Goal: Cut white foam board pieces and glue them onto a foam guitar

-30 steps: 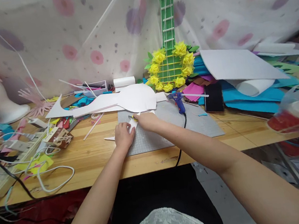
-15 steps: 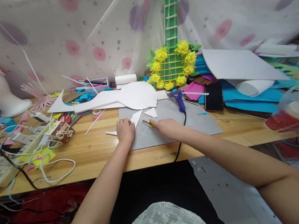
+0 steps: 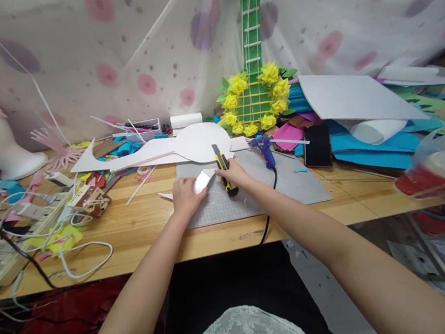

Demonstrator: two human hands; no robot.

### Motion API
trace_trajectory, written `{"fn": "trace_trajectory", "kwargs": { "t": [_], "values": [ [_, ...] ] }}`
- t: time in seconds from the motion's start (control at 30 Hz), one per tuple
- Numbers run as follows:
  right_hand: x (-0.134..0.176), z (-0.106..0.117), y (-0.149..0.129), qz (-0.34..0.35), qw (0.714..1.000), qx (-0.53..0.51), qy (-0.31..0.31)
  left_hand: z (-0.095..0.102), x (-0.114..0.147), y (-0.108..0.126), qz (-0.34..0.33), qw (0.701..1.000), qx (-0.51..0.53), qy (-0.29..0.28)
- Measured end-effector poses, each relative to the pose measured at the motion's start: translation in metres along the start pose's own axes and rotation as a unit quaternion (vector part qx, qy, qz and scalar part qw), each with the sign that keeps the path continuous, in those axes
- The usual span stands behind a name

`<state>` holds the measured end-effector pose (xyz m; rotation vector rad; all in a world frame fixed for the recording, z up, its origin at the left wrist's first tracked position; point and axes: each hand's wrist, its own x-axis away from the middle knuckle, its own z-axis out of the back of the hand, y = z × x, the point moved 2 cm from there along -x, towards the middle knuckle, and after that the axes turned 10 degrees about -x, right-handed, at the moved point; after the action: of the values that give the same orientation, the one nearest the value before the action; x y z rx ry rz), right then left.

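My left hand (image 3: pixel 186 198) is closed on a small white foam-board piece (image 3: pixel 202 182), raised a little over the grey cutting mat (image 3: pixel 288 183). In my right hand (image 3: pixel 234 173) is a yellow and black utility knife (image 3: pixel 223 168), its blade pointing up and away from me. The fingertips of that hand are close to the white piece; whether they touch it I cannot tell. Behind both hands lies a large white guitar-shaped cutout (image 3: pixel 203 141). A thin white offcut (image 3: pixel 165 195) sticks out left of my left hand.
A blue glue gun (image 3: pixel 266 151) rests on the mat, its black cord running over the table's front edge. A green guitar with yellow flowers (image 3: pixel 257 98) stands behind. Tangled white cables (image 3: pixel 66 254) and a power strip occupy the left; blue sheets (image 3: pixel 372 144) lie right.
The utility knife has swung from lying low at the mat to pointing upward. My left hand has lifted and turned the white piece, and my hands are closer together.
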<state>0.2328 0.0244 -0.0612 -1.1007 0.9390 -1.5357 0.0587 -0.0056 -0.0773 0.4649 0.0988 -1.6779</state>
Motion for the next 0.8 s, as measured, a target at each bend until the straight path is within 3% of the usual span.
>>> {"fn": "trace_trajectory", "kwargs": {
  "t": [0.1,0.2,0.4,0.53,0.63,0.7,0.8],
  "values": [
    [-0.004,-0.015,-0.002,-0.043,0.979,-0.197,0.001,0.011,0.005,-0.004,-0.034,0.996,0.044,0.068],
    [-0.001,-0.021,-0.013,-0.067,0.949,-0.306,-0.029,0.018,0.006,-0.002,-0.037,0.991,0.088,0.091],
    [0.006,-0.024,-0.030,-0.147,0.899,-0.372,-0.180,0.026,-0.001,0.010,-0.035,0.983,0.148,0.106],
    [0.000,-0.020,-0.029,-0.142,0.898,-0.390,-0.143,0.025,-0.006,0.011,-0.041,0.985,0.139,0.089],
    [-0.011,-0.010,-0.026,-0.078,0.952,-0.295,-0.026,0.018,-0.007,0.004,-0.007,0.995,0.081,0.066],
    [-0.019,0.002,-0.027,0.013,0.986,-0.147,0.072,0.009,-0.007,-0.001,0.013,0.998,0.051,0.040],
    [-0.028,0.019,-0.030,0.132,0.973,0.112,0.152,-0.004,-0.009,-0.001,0.008,0.999,0.031,0.012]
  ]
}}
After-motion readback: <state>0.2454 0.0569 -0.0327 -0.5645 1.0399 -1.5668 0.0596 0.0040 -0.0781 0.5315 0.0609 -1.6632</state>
